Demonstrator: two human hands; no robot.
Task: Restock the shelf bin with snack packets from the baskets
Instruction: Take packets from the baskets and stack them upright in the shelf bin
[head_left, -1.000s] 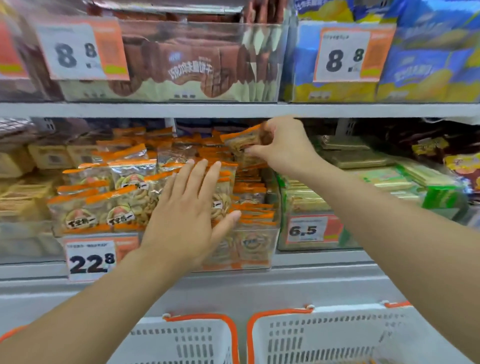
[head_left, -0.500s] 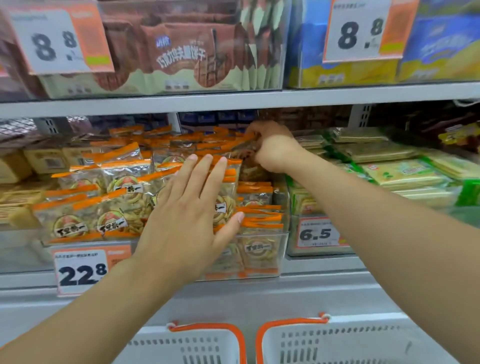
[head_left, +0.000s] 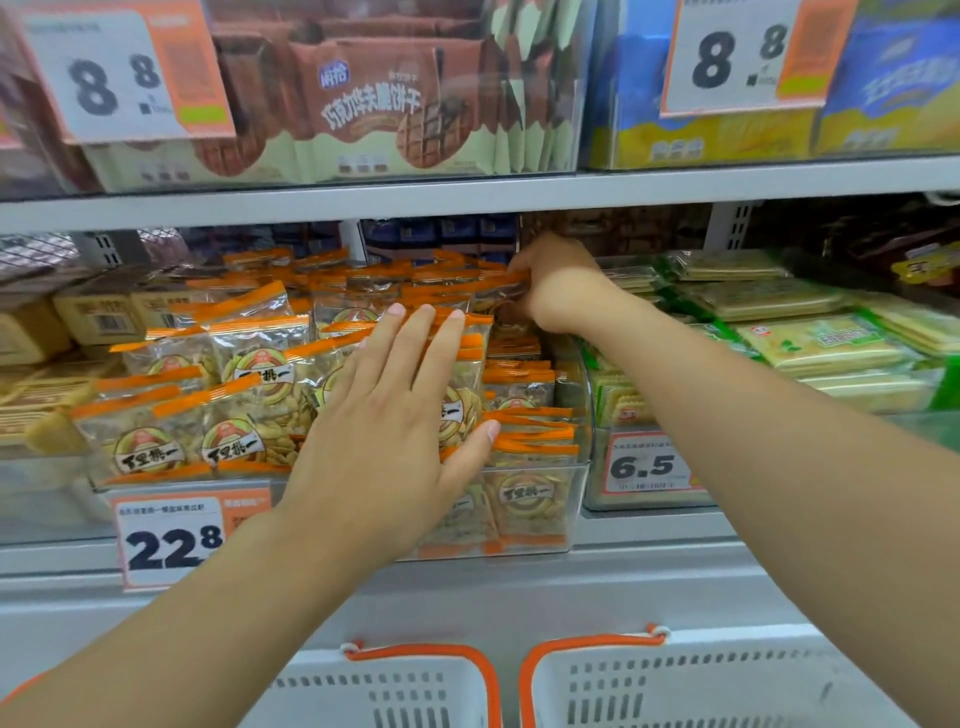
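A clear shelf bin (head_left: 569, 499) on the middle shelf is packed with several orange-topped clear snack packets (head_left: 244, 436). My left hand (head_left: 395, 415) lies flat with straight fingers against the upright packets at the bin's front middle. My right hand (head_left: 558, 283) reaches deep into the bin's back right corner, its fingers curled round the orange top of a snack packet (head_left: 496, 291) there. Two white baskets with orange rims, the left basket (head_left: 415, 686) and the right basket (head_left: 675, 680), stand below the shelf; their contents are out of view.
A shelf above (head_left: 467, 200) carries brown biscuit packs and blue-yellow packs behind 8.8 price tags. To the bin's right sit green cracker packs (head_left: 821, 343) with a 6.5 tag. Beige boxes (head_left: 98, 317) lie at left. A 22.8 tag (head_left: 171, 540) hangs at the bin front.
My right hand has carried the packet from above the bin's middle down into the back right corner. My left hand has kept pressing on the front packets. The view has moved closer.
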